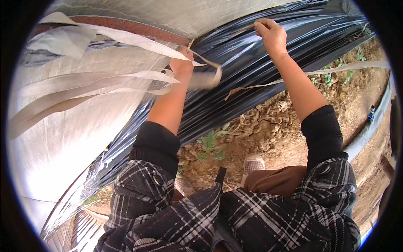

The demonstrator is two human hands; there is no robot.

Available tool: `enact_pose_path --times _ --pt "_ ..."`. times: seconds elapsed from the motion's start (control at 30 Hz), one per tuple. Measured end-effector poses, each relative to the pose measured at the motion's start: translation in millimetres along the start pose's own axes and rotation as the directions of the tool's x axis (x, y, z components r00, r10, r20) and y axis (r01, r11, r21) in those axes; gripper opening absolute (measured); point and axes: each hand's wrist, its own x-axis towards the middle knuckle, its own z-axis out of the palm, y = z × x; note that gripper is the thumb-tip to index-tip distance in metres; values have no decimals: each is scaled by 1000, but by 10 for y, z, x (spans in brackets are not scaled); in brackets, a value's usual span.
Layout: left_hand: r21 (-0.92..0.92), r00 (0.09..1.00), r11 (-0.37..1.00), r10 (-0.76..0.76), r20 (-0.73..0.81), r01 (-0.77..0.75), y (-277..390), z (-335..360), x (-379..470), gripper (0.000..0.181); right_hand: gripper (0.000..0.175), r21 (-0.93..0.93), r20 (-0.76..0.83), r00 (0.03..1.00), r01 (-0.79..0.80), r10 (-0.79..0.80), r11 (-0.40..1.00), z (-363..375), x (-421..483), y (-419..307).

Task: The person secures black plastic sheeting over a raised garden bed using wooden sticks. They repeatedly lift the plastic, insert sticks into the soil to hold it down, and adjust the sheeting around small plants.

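My left hand (182, 64) is raised at the edge where the translucent plastic sheet (122, 91) meets the black plastic film (226, 85). Its fingers are curled around a thin tan strip (203, 57), whose short end sticks up above them. From there the strip loops right into a blurred, moving length. A pale fabric strip (135, 39) crosses in front of this hand and hides part of the fingers. Over the black film, my right hand (272, 34) pinches a thin tan piece (242, 31), seemingly a narrow strip, between thumb and fingertips.
More pale strips (94, 83) hang across the left side. Another strip (264, 84) trails below my right forearm. Green plants (211, 146) grow in the dry soil (261, 132) by my shoes (254, 162). A grey hose (370, 135) with a blue-black fitting (371, 114) lies right.
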Motion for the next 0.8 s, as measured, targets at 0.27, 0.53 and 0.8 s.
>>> enact_pose_path --times 0.27,0.53,0.8 --pt "4 989 991 -133 69 133 -20 12 47 25 17 -286 60 938 343 -340 895 347 -18 -217" --pt "-9 987 989 -147 72 148 -2 38 53 26 18 -503 220 928 372 -301 780 662 57 -189" --pt "50 980 984 -173 100 169 -12 82 97 30 13 -474 260 804 589 -535 654 889 147 37"
